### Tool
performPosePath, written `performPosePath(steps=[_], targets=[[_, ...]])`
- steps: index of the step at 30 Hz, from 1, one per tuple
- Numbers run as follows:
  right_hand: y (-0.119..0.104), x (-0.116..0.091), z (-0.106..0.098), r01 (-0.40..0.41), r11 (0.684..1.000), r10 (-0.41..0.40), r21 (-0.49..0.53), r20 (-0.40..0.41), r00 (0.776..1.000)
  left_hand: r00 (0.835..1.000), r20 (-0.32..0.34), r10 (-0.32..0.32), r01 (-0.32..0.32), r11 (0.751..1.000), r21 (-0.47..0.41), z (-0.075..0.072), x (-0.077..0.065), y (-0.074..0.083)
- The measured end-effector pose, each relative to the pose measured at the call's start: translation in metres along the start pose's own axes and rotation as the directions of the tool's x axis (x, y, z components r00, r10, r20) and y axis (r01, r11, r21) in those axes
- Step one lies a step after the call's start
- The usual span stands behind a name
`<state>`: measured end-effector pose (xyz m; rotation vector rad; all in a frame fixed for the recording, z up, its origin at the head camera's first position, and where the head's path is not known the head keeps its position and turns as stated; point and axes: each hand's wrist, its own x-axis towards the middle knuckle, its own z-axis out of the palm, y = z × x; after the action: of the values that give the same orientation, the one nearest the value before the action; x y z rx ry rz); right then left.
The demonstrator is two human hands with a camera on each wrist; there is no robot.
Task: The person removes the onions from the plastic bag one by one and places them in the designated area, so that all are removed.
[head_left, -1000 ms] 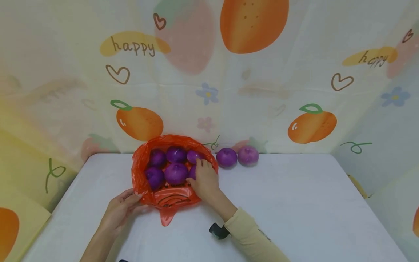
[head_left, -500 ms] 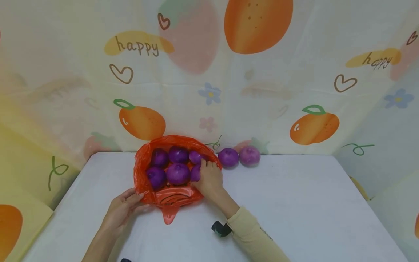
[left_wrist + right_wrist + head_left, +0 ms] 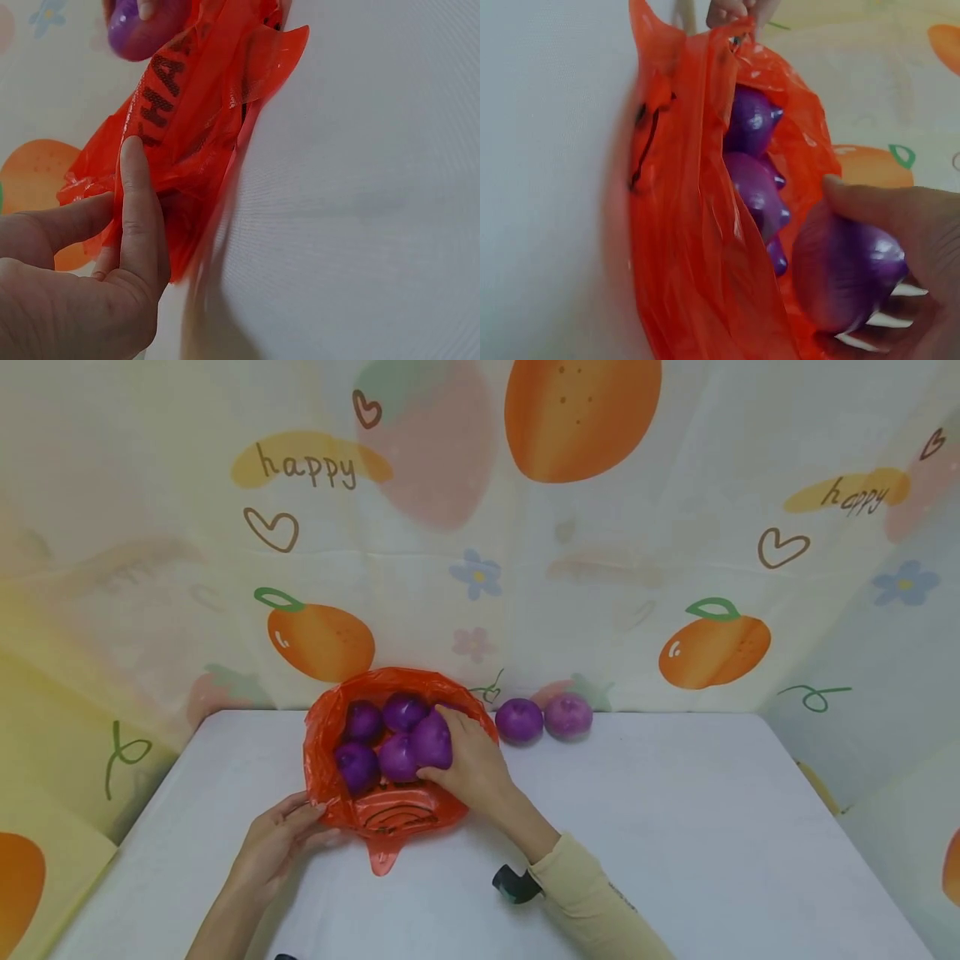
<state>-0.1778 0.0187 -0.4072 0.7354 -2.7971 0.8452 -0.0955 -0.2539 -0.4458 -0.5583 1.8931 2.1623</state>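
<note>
A red plastic bag (image 3: 318, 752) stands with its mouth spread, several purple onions (image 3: 356, 767) inside. My left hand (image 3: 270, 843) pinches the bag's near left rim between thumb and fingers; black letters show on the plastic (image 3: 199, 112) in the left wrist view. My right hand (image 3: 476, 768) grips one purple onion (image 3: 432, 741) over the right part of the bag's mouth, overlapping its neighbour. In the right wrist view, thumb and fingers wrap this onion (image 3: 844, 266), beside other onions with pointed tips. The back right onion is mostly hidden behind my right hand.
Two more purple onions, one darker (image 3: 519, 721) and one paler (image 3: 568, 717), sit side by side right of the bag at the table's back edge. The white table (image 3: 675, 827) ends against a fruit-print cloth (image 3: 600, 610). A black wrist device (image 3: 516, 885) hangs by my right sleeve.
My right hand has raised the front right onion from its spot in the bag and brought it slightly left, over its neighbour. My left hand keeps its hold on the rim.
</note>
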Motion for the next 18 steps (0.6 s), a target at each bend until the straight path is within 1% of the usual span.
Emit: performPosePath(steps=[4, 10, 14, 18], targets=[[0.006, -0.002, -0.007, 0.056, 0.998, -0.054, 0.029, -0.066, 0.996, 1.0, -0.007, -0.009, 0.009, 1.0, -0.003, 0.0, 0.0, -0.001], [0.02, -0.007, -0.022, 0.122, 0.991, -0.11, 0.061, -0.176, 0.978, 1.0, -0.012, -0.016, 0.016, 1.0, 0.006, 0.0, 0.001, -0.002], [0.033, -0.011, -0.032, 0.111, 0.99, -0.091, 0.086, -0.205, 0.975, 1.0, -0.016, -0.017, 0.017, 1.0, 0.018, 0.0, 0.001, -0.001], [0.045, -0.016, -0.041, 0.084, 0.988, -0.052, 0.129, -0.236, 0.97, 1.0, -0.021, -0.013, 0.014, 1.0, 0.02, 0.001, 0.002, -0.001]])
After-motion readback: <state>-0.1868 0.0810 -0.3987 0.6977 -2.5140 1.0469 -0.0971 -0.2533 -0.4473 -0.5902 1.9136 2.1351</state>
